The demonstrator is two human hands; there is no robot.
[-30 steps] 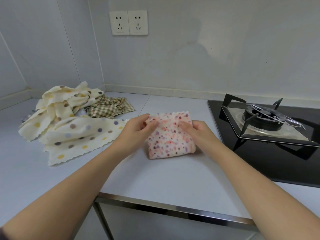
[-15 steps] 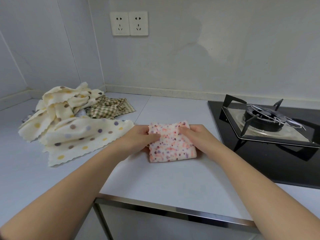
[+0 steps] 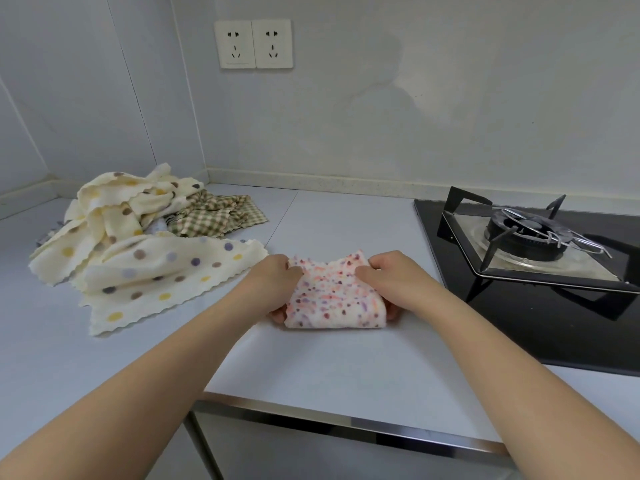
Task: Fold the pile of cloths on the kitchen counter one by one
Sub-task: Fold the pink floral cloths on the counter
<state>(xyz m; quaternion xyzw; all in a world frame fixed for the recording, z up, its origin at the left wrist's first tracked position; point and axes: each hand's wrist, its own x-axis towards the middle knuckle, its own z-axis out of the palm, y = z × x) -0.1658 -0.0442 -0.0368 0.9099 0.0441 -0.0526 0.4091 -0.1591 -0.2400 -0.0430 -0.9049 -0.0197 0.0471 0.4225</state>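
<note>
Both hands, left hand [image 3: 273, 285] and right hand [image 3: 391, 280], grasp the folded pink speckled cloth [image 3: 334, 296] mid-worktop. The pile of cream dotted and green checked cloths [image 3: 145, 244] lies toward the worktop's [image 3: 311, 362] far left corner.

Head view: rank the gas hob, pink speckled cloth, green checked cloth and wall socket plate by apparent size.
1. gas hob, even cut off by the frame.
2. pink speckled cloth.
3. green checked cloth and wall socket plate look alike; the cloth is partly buried, so unranked.

A home kitchen — a gas hob [image 3: 540, 237] set in the pale counter [image 3: 311, 362] at right, wall sockets [image 3: 254, 44] on the far wall.
</note>
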